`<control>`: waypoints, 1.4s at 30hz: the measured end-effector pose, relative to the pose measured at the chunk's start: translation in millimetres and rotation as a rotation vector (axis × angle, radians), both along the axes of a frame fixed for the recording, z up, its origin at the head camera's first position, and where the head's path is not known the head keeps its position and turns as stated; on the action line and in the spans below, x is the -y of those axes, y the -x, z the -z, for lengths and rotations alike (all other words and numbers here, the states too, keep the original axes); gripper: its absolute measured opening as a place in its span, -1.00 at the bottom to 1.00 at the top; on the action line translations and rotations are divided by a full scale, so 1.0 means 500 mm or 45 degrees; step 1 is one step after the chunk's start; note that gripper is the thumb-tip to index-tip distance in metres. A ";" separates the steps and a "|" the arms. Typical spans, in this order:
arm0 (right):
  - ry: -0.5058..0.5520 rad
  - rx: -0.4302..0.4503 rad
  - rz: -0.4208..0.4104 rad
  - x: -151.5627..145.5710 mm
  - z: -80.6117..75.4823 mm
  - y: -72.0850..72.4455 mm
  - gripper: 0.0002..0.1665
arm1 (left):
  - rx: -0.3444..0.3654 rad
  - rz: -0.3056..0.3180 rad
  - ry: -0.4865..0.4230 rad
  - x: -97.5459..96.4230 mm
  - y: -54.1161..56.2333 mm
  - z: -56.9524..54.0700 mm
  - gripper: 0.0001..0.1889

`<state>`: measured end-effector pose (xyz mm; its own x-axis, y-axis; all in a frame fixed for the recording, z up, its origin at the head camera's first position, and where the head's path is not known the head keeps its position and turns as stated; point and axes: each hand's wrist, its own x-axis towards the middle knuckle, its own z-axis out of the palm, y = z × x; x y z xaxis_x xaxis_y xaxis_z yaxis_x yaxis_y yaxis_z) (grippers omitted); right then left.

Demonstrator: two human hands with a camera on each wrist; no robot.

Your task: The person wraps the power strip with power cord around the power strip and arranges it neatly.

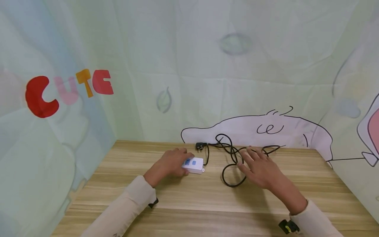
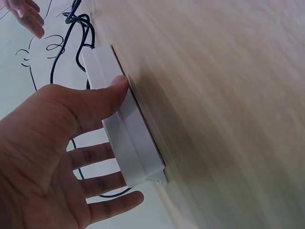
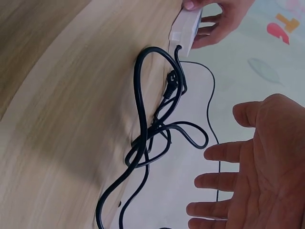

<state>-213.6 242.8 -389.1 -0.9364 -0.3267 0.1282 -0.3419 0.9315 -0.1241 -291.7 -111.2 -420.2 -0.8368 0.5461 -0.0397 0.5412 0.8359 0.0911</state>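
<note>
A small white power strip (image 1: pixel 196 168) with blue socket faces lies on the wooden table. My left hand (image 1: pixel 174 162) holds its left end, thumb on the near side and fingers across the far side; the left wrist view shows the thumb against the white casing (image 2: pixel 131 143). From the strip's other end runs a black cord (image 3: pixel 138 95), loosely looped and tangled. Its black plug (image 1: pixel 201 146) lies near the table's back edge. Over the cord's right loops hovers my right hand (image 1: pixel 260 168), fingers spread and holding nothing; in the right wrist view the palm (image 3: pixel 279 162) stands apart from the cord.
The wooden tabletop (image 1: pixel 189 214) ends at the back against a pale printed cloth (image 1: pixel 201 98). More cloth hangs at the left, with "CUTE" lettering (image 1: pixel 41 97), and at the right. Cord loops stretch along the back edge.
</note>
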 end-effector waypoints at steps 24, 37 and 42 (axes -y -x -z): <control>0.001 0.015 -0.046 0.031 0.015 0.004 -0.25 | 0.113 -0.005 0.011 -0.019 0.022 0.006 -0.29; -0.017 0.019 -0.086 0.042 0.020 0.011 -0.27 | 0.303 -0.044 -0.078 -0.012 0.062 -0.002 -0.29; -0.016 0.037 -0.088 0.043 0.021 0.010 -0.26 | 0.367 -0.069 -0.082 -0.004 0.070 -0.011 -0.33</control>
<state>-218.6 221.4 -399.5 -0.9149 -0.3919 0.0968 -0.4017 0.9074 -0.1231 -326.5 -109.0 -414.7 -0.8240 0.5100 -0.2466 0.4401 0.8504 0.2883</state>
